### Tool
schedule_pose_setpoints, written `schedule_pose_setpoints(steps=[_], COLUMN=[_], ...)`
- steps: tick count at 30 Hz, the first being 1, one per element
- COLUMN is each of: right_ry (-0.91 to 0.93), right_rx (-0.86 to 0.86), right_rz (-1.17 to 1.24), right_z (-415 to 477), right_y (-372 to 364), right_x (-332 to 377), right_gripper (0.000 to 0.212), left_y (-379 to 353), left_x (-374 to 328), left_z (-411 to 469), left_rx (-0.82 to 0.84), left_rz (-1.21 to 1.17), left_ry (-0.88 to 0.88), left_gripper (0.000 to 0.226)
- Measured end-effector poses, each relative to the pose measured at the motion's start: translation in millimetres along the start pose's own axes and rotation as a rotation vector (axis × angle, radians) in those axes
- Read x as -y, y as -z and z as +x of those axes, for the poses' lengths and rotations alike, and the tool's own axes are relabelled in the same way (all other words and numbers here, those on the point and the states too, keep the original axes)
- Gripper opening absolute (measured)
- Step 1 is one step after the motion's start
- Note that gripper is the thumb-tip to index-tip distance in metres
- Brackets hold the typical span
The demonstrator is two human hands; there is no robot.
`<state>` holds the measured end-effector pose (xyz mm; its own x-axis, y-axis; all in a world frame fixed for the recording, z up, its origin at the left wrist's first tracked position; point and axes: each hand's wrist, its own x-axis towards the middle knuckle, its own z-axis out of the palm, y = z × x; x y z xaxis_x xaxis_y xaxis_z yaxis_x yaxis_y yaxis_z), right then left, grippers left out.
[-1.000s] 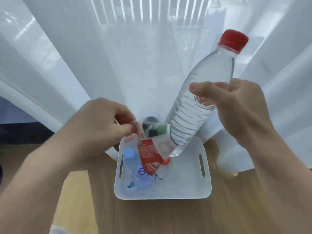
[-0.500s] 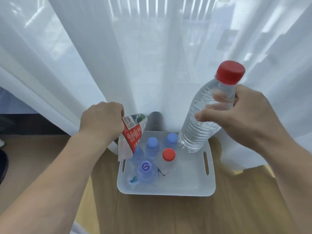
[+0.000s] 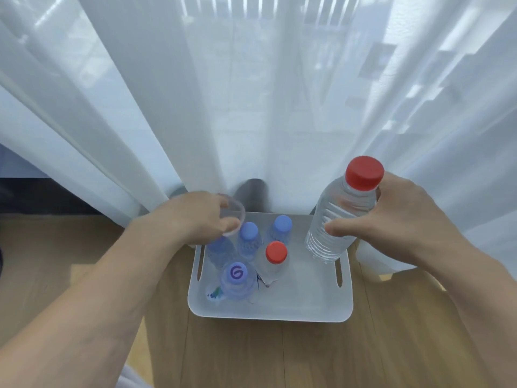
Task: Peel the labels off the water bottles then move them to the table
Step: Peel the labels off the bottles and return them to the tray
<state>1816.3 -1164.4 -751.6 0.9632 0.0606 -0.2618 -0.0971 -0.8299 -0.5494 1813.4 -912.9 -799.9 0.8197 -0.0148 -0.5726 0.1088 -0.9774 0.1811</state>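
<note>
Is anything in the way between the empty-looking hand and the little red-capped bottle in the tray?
Yes. Blue-capped bottles stand between the left hand and the small red-capped bottle, which stands behind them inside the white tray.

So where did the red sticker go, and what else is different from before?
The red label was in the left hand a moment ago; now it is out of sight, and that hand is low at the tray's far left corner, beside a clear cup. The right hand has lowered the bare red-capped bottle and stood it more upright. The five bottles in the tray stayed put.
</note>
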Motion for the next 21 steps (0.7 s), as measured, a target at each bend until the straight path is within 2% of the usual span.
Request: schedule_pose_setpoints(steps=[2,6,9,12,16,19,21], right_ry=[0.0,0.012,0.011,0.005,-0.019,-0.071,-0.122], right_rx=[0.008,0.014,0.025,0.034,0.069,0.086,0.08], right_rz=[-0.001,0.023,0.017,-0.002,-0.023,-0.01,0.015], right_z=[1,1,3,7,16,24,28], right_y=[-1,-1,-4,-10,-24,-40,-50], right_x=[-1,-5,-10,-16,-26,-35,-41], right_gripper=[0.054,0.053,0.052,0.051,0.056,0.056,0.056], left_y=[-10,-19,-30,-29,-12,-5,1], left_x=[-2,0,0,4,10,3,-3], left_z=[4,17,25,33,29,20,15], left_rx=[0.072,0.03,0.087,0.117,0.059,0.026,-0.005], left_rz=[0.108,0.185,0.209,0.11,-0.112,0.012,0.028], left_ry=[0.0,-0.036,-0.024,0.011,0.029,0.074,0.055], left_gripper=[0.051,0.022,0.035,0.028,0.033,0.024,0.032])
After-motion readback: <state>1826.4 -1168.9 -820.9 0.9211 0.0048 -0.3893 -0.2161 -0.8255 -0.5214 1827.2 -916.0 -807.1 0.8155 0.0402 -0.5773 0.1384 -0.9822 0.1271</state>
